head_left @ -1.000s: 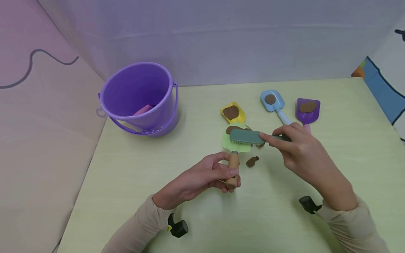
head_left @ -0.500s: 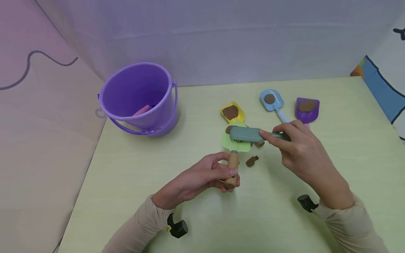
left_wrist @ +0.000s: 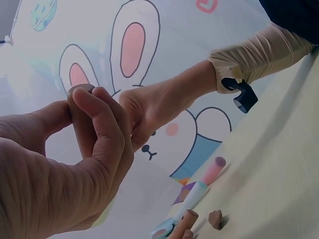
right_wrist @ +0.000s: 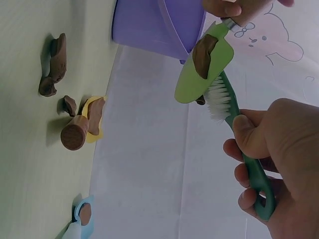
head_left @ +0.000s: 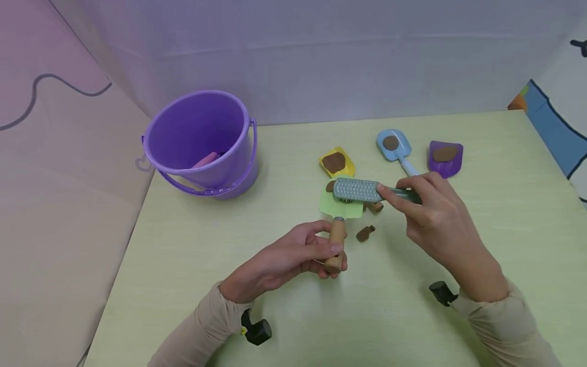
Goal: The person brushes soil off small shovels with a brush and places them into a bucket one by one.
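Observation:
My left hand [head_left: 289, 257] grips the wooden handle [head_left: 337, 237] of a small green trowel [head_left: 327, 206], held above the table. Brown clay-like material [right_wrist: 203, 56] sticks to the trowel's blade in the right wrist view. In my right hand [head_left: 435, 219] is a green brush [head_left: 355, 190], thumb and fingers round its handle. Its textured back faces up in the head view and covers part of the blade. White bristles [right_wrist: 218, 99] point at the blade, right by its edge. A brown lump [head_left: 365, 233] lies on the table near the trowel's handle.
A purple bucket [head_left: 240, 176] with a pink item inside stands at the back left. Behind the trowel lie a yellow shovel [head_left: 350, 167], a blue shovel [head_left: 403, 145] and a purple shovel [head_left: 445, 169], each bearing a brown patch. A curtain [head_left: 321, 76] hangs behind the table.
The brush has rolled in my right hand: its bristles showed at the near side before, and now its textured back faces up. It has also shifted slightly away. My left hand has barely moved.

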The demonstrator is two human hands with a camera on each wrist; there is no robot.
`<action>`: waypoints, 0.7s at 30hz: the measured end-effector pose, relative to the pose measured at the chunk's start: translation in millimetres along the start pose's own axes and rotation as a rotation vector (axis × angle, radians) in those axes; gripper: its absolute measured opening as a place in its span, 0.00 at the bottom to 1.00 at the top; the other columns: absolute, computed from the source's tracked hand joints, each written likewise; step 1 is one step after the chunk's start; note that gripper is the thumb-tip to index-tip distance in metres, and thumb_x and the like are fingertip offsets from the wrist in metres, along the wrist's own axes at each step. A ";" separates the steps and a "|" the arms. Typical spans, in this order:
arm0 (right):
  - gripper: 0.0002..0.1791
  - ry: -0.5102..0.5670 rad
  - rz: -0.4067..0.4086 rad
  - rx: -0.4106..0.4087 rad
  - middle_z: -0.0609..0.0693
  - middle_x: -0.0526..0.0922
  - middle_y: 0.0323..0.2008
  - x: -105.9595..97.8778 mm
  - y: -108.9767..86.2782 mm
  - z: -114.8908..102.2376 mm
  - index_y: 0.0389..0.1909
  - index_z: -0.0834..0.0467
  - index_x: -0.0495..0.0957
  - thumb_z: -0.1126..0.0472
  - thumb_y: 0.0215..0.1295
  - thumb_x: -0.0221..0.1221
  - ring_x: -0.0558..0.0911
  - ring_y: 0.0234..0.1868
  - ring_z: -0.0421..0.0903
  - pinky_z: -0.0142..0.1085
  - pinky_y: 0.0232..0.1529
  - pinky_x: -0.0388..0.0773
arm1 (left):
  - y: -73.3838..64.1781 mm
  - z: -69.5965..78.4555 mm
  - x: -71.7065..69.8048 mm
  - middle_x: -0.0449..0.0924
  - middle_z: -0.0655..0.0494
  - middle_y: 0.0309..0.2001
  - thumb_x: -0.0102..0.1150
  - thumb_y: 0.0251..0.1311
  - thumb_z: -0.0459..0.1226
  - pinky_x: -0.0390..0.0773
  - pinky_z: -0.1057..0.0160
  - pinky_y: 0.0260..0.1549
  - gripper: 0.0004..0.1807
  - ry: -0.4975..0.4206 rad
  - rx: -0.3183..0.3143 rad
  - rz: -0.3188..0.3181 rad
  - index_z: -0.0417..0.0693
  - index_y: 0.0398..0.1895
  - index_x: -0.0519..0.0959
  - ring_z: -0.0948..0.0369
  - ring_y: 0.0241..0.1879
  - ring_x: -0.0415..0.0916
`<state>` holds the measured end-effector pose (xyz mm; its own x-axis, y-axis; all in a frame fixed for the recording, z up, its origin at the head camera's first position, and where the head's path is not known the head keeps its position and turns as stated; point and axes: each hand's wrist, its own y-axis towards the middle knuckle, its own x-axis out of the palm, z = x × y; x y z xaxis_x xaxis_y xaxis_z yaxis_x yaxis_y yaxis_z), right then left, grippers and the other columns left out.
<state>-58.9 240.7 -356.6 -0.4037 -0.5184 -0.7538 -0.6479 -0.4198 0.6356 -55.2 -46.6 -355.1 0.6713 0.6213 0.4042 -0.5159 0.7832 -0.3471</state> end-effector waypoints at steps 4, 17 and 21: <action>0.38 0.006 -0.001 0.008 0.64 0.83 0.42 -0.1 -0.1 1.7 0.55 0.58 0.87 0.89 0.42 0.64 0.76 0.41 0.63 0.47 0.38 0.73 | -0.4 1.1 0.7 0.87 0.59 0.35 0.57 0.71 0.39 0.80 0.69 0.36 0.17 -0.010 -0.014 -0.013 0.46 0.59 0.68 0.61 0.36 0.81; 0.39 -0.020 -0.044 0.044 0.65 0.82 0.44 -5.1 -1.1 3.9 0.59 0.59 0.85 0.89 0.44 0.65 0.76 0.43 0.62 0.47 0.39 0.75 | 1.0 -3.2 1.2 0.87 0.58 0.36 0.61 0.70 0.42 0.80 0.69 0.36 0.18 -0.029 -0.030 -0.056 0.46 0.56 0.68 0.60 0.37 0.83; 0.39 -0.023 -0.033 0.048 0.66 0.82 0.44 -5.1 -1.2 4.0 0.59 0.59 0.85 0.89 0.43 0.66 0.76 0.44 0.63 0.47 0.38 0.74 | 1.3 -4.6 1.5 0.87 0.57 0.36 0.62 0.70 0.42 0.81 0.68 0.35 0.19 -0.039 -0.016 -0.059 0.45 0.56 0.68 0.60 0.37 0.84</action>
<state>-58.7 246.8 -354.2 -0.3966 -0.4872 -0.7780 -0.6908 -0.3997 0.6025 -52.4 -44.8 -358.8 0.6790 0.5745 0.4570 -0.4667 0.8184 -0.3353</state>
